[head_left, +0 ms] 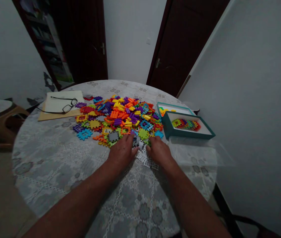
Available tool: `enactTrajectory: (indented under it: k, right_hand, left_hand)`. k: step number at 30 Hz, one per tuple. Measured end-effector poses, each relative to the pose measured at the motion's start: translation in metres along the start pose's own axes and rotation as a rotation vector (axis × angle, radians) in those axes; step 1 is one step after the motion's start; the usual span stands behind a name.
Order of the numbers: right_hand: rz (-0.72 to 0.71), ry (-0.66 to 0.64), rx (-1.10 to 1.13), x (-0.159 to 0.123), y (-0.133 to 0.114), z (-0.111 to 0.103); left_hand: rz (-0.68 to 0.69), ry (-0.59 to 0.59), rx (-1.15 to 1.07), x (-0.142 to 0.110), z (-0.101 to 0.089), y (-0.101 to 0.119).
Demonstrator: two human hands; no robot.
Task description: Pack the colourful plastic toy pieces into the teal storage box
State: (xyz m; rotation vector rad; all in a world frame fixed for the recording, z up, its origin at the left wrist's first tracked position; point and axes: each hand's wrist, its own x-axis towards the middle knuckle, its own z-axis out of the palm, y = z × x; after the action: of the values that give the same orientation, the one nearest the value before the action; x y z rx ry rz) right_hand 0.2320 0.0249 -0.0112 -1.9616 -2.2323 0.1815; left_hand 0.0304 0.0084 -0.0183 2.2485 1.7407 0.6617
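Observation:
My left hand (122, 150) reaches into the near edge of a heap of coloured plastic building pieces (122, 114). Its thumb stands apart from the fingers, beside a dark grey piece (135, 141). Opposite it, my right hand (159, 150) is also at the heap's front edge, thumb and forefinger apart near a light green toothed piece (143, 134). Both sets of fingertips are partly hidden, and no piece is clearly gripped. Between and just below the hands lie several white window-frame pieces (151, 163), spread flat on the tablecloth.
The round table has a patterned grey cloth (63, 158). Eyeglasses (67, 108) rest on papers (49, 114) at the left. To the right, a teal-edged box (187, 135) holds a row of toothed pieces, with another tray (176, 107) behind and a clear plastic cover (195, 153) in front.

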Motion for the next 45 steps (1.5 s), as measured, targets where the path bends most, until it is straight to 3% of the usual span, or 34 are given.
enactTrajectory:
  k: [10,16,22,30,39,42,45]
  right_hand:
    - [-0.24,-0.006,0.205,0.0,0.007,0.017]
    - [-0.304,-0.015,0.247,0.0,0.01,0.02]
    - [-0.308,0.023,0.257,0.0,0.009,0.02]
    - [-0.408,0.168,0.396,0.002,0.008,0.023]
    - [-0.386,0.192,0.574,0.001,0.004,0.019]
    - [-0.314,0.184,0.708,0.0,0.001,0.019]
    - [-0.173,0.091,0.914,0.001,-0.002,0.02]
  left_hand:
    - [-0.1,0.011,0.103,0.014,0.007,0.0]
    - [-0.087,0.105,-0.225,0.013,0.01,-0.014]
    - [-0.174,0.072,-0.445,0.014,0.007,-0.02]
    - [0.017,0.042,-0.428,0.011,0.01,-0.021]
    - [0.009,0.006,-0.58,0.007,-0.004,-0.018]
    - [-0.073,-0.052,-0.731,0.007,-0.01,-0.021]
    - [-0.145,-0.113,-0.892,0.008,-0.012,-0.024]
